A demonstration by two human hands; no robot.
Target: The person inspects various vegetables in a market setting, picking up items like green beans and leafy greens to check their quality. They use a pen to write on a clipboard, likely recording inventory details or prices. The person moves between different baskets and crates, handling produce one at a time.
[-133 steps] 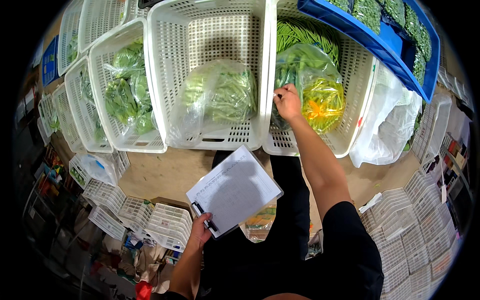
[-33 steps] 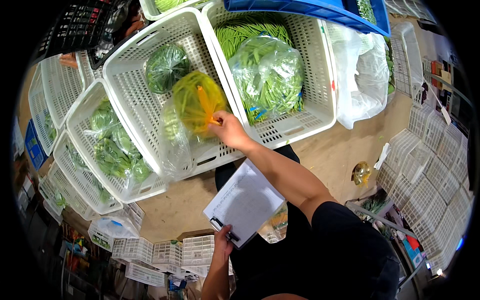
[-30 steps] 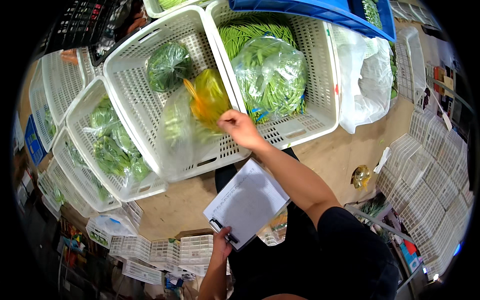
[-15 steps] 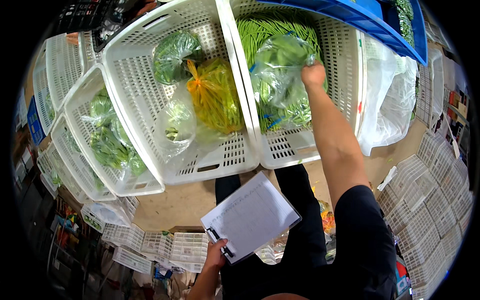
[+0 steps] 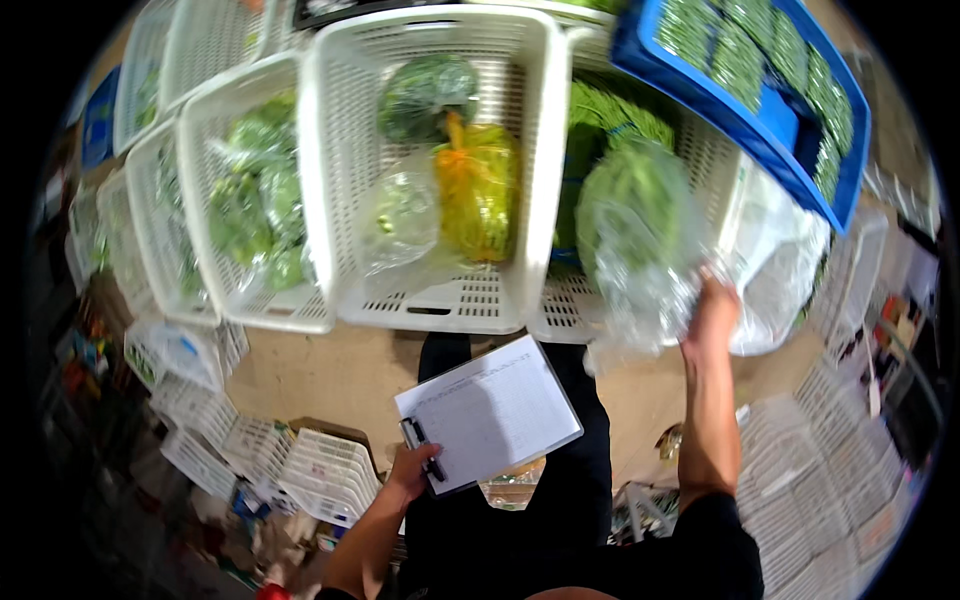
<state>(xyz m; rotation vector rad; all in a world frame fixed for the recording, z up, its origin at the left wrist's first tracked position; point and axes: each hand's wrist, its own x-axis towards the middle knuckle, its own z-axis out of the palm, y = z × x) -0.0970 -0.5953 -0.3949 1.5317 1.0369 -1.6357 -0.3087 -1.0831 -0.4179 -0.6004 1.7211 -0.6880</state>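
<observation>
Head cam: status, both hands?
Right hand grips clear bag of greens, lifted at white basket rim. Left hand holds clipboard. Nothing blocking the bag.

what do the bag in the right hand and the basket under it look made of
Bag: thin clear plastic film, glossy; it crinkles, glints, and shows the greens inside. Basket: likely rigid moulded plastic, white and matte, with a slotted grid base.
</observation>
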